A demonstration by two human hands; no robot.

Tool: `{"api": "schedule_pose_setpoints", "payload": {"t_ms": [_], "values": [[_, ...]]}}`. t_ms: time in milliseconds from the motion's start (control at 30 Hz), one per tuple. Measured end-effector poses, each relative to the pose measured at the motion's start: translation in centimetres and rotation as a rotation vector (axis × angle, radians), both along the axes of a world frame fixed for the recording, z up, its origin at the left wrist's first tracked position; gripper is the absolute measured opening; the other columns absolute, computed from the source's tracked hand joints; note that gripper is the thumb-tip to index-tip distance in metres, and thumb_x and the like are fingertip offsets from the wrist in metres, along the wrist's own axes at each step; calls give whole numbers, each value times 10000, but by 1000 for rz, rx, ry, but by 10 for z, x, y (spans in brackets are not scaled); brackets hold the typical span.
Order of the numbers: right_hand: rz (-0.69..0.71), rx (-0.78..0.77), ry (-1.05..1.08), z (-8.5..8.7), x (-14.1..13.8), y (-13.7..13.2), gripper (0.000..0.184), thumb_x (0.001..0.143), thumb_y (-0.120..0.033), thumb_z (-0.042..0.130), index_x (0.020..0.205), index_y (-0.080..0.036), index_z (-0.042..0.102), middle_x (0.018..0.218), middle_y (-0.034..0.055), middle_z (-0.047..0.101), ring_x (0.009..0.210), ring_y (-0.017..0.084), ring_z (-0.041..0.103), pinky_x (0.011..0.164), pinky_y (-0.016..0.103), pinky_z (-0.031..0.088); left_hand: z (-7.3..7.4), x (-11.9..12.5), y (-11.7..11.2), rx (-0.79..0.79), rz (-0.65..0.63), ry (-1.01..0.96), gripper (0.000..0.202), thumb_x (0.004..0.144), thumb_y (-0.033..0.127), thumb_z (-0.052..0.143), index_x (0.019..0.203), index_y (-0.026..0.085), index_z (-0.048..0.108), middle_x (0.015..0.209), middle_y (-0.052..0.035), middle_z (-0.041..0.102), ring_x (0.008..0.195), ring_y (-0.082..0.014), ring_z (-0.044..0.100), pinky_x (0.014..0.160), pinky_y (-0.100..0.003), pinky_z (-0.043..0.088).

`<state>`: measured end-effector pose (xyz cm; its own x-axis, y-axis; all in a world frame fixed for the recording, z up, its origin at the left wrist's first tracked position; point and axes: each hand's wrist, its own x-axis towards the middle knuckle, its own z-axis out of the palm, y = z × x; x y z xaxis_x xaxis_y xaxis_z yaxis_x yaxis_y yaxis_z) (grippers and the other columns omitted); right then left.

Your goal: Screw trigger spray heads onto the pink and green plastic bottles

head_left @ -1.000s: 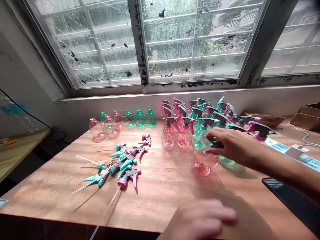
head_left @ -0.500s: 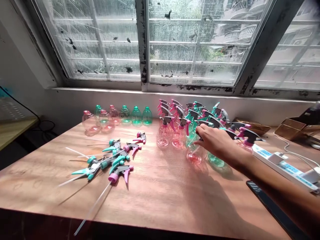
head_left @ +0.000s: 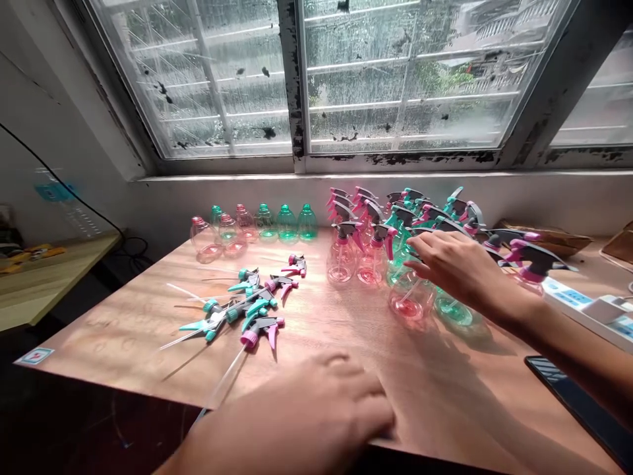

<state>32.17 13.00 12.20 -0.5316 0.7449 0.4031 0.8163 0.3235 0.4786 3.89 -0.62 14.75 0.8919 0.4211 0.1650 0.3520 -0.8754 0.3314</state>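
Empty bottles [head_left: 257,224] are lined up at the back left, with loose spray tops [head_left: 247,310] piled in front. The left hand [head_left: 321,409] is laid flat and open on the table [head_left: 123,330] edge, and nothing is held. Right of the middle, a pink bottle [head_left: 410,305] is stood by the finished bottles [head_left: 368,224]. Its top is covered by the right hand [head_left: 457,267], fingers half bent. Whether it is gripped cannot be told.

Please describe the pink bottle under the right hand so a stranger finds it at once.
On the wooden table below the window, find the crowd of spray bottles at the right. The pink bottle stands at its front, under the right hand; its one neighbour so far forward is a green bottle.
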Motion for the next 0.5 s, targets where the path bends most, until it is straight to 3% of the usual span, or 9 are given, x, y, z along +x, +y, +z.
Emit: {"api": "schedule_pose_setpoints", "payload": {"t_ms": [67,133,200,267,400,500], "values": [[41,22,9,-2,-1,-3,164,991,-275,568,981,-123,630,959,157,706,891,320,657,769,380,452,9,-20,33,116,123,17,301,1040,149,429,1038,247,713,942,-43,769,876,-212,715,834,-313,530],[58,49,23,-4,-3,-7,211,997,-290,559,1040,-99,637,1061,192,700,976,343,647,887,440,452,18,-45,78,222,300,-98,242,1039,274,500,970,243,730,924,-29,764,831,-203,704,764,-303,532],[72,98,50,-7,-5,-14,281,1000,-302,554,1152,-75,617,1240,238,645,1114,377,605,1012,518,402,27,-66,130,440,635,-272,284,1024,411,518,978,236,736,1028,-49,758,936,-236,680,827,-347,535],[102,145,85,-11,-7,-21,341,1007,-291,541,1259,-64,576,1404,270,543,1256,404,527,1089,579,343,34,-78,185,570,894,-299,388,1072,395,382,1059,212,724,1111,-60,737,1030,-243,651,929,-385,512],[308,73,32,-36,-9,-42,361,1007,-203,492,1332,-59,555,1491,257,489,1404,390,410,1165,589,297,26,-67,281,545,907,-218,326,1060,286,422,1214,135,666,1288,-122,664,1151,-283,604,968,-424,499],[407,-37,-25,-72,-8,-57,434,922,-70,460,1342,-51,566,1510,227,496,1425,385,400,1181,596,292,6,-50,334,517,916,-133,456,922,229,685,1345,104,568,1477,-165,512,1333,-341,478,1080,-484,430]]}}
